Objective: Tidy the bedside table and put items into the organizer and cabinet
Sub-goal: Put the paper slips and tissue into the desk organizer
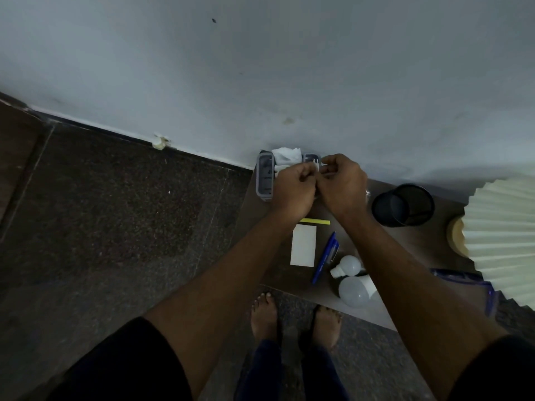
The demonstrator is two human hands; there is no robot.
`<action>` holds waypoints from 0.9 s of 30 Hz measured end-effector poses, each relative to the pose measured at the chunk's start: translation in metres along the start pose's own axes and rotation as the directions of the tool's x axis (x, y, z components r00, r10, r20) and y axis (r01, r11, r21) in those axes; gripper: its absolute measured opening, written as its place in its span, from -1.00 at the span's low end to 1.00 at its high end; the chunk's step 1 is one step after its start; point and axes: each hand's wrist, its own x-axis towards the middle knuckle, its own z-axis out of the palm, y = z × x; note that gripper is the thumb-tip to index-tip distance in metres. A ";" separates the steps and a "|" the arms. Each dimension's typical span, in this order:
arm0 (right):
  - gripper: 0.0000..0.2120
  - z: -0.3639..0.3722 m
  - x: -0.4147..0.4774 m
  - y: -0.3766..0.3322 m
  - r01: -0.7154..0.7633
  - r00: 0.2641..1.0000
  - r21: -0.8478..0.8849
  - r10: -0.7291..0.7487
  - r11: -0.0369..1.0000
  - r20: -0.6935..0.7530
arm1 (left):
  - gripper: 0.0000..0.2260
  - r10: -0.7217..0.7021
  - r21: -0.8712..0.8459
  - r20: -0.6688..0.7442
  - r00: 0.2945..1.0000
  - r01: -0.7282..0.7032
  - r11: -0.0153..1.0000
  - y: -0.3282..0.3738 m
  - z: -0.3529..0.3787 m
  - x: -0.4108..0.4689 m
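Your table (278,270) runs under both forearms. The pleated lampshade (503,241) sits far right of your right hand (343,180), the black mesh cup (404,205) just right of it. The grey organizer (265,176) lies under your left hand (293,185), white tissue (285,157) bunched in it. Both hands are curled narrow, knuckles nearly touching, pinching something small and white; what it is, you can't tell. Behind your wrists: two bulbs (354,290), white card (303,246), blue pens (325,257), yellow strip (315,221).

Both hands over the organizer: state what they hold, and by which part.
Left hand and right hand pinch something small and white between their fingertips above the organizer; what it is cannot be told.
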 end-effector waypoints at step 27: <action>-0.84 0.012 -0.119 0.033 -0.074 0.996 0.010 0.073 0.997 0.045 | -0.72 -0.185 0.028 -0.050 0.981 0.186 0.982 -0.076 -0.030 -0.083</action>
